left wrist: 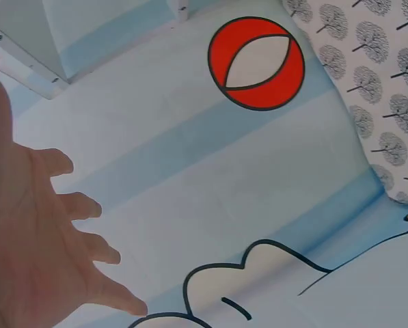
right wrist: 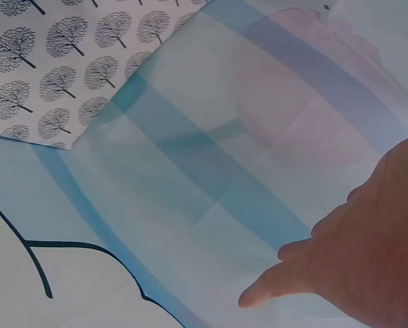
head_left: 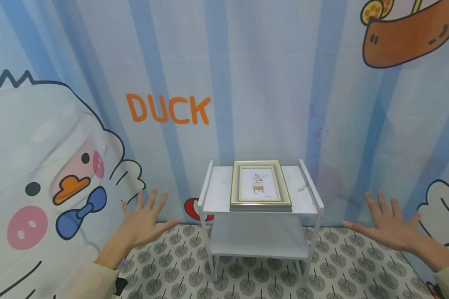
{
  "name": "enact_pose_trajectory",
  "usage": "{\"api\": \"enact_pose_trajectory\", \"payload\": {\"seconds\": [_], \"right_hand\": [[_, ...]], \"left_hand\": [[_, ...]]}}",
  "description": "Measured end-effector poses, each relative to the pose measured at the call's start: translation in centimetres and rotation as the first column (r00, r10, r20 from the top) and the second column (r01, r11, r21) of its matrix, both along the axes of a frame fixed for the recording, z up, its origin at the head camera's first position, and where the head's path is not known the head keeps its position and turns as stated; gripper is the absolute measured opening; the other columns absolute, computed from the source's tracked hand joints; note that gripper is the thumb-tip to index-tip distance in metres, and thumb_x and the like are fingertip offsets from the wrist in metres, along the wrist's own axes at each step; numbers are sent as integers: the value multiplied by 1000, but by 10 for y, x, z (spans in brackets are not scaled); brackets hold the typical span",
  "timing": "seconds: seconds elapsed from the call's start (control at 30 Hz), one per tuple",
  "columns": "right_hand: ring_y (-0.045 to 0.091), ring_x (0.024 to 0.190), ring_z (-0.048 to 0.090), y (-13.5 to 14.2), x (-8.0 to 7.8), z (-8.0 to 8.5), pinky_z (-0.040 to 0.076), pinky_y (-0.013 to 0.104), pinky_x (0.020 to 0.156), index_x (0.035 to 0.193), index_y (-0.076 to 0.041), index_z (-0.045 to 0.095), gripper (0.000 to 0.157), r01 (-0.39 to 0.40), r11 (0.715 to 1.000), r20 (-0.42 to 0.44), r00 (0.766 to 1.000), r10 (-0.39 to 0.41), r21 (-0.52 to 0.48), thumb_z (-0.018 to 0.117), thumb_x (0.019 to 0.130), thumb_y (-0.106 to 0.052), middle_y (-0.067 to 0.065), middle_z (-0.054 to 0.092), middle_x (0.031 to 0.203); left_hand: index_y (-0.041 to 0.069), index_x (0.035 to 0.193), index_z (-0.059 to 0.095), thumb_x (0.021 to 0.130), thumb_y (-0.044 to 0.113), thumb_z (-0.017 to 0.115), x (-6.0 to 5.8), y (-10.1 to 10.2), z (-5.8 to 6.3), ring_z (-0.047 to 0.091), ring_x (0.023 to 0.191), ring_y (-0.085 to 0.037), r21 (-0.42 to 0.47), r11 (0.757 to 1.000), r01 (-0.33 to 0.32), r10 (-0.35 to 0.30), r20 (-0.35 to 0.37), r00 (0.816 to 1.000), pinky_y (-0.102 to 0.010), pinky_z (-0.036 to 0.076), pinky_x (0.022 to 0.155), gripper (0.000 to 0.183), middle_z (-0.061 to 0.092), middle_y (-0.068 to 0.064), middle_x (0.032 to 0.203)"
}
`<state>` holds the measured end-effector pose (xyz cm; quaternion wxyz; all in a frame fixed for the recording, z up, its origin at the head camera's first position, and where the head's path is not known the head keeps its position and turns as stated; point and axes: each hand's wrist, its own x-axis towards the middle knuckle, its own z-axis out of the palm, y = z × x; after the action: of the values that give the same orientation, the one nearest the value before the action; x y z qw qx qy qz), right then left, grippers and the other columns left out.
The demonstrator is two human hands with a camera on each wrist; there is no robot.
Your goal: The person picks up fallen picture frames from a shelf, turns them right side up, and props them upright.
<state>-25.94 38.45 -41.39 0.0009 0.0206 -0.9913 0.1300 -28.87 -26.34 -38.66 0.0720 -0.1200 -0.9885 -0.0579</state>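
A picture frame [head_left: 260, 185] with a pale gold border lies flat on the top shelf of a small white stand [head_left: 217, 187]. Its print shows a plant in a brown pot on legs. My left hand [head_left: 144, 222] is held in the air left of the stand, fingers spread and touching nothing. On the other side my right hand [head_left: 391, 226] is raised likewise, its fingers spread and holding nothing. Each wrist view shows its own hand, the left [left wrist: 36, 239] and the right [right wrist: 368, 253], in front of the printed curtain.
Behind the stand hangs a blue-striped curtain [head_left: 265, 83] with cartoon ducks and the orange word DUCK [head_left: 168, 109]. The stand has a lower white shelf [head_left: 258, 236]. Under it lies a floor covering [head_left: 247, 278] printed with grey trees.
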Motion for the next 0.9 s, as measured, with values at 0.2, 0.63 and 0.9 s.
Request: {"api": "enact_pose_trajectory", "payload": {"seconds": [0.2,0.63,0.9], "right_hand": [[78,143,-6,-7,3,15,-10,100,90,166,-1,-13,121,-26,1000,-16,1000,26,18,50,96,-77,41,-20,165],[71,136,32,-27,-1,58,33,84,106,157,20,21,99,-180,984,-232,956,177,10,65,102,-50,51,23,156],[62,138,40,-62,13,88,36,78,110,158,13,29,86,-221,975,-337,919,205,-9,62,105,-45,43,36,155]], "left_hand": [[19,170,17,96,82,43,5,9,11,-2,157,-63,25,999,27,-27,-25,999,-92,-3,110,101,12,-24,175],[10,165,34,100,75,47,17,36,53,46,149,-46,164,975,149,-144,-42,989,-68,43,115,92,47,-21,163],[7,148,60,106,55,57,19,60,75,69,126,-37,249,936,248,-214,-156,964,-55,57,104,64,68,-16,143]]}}
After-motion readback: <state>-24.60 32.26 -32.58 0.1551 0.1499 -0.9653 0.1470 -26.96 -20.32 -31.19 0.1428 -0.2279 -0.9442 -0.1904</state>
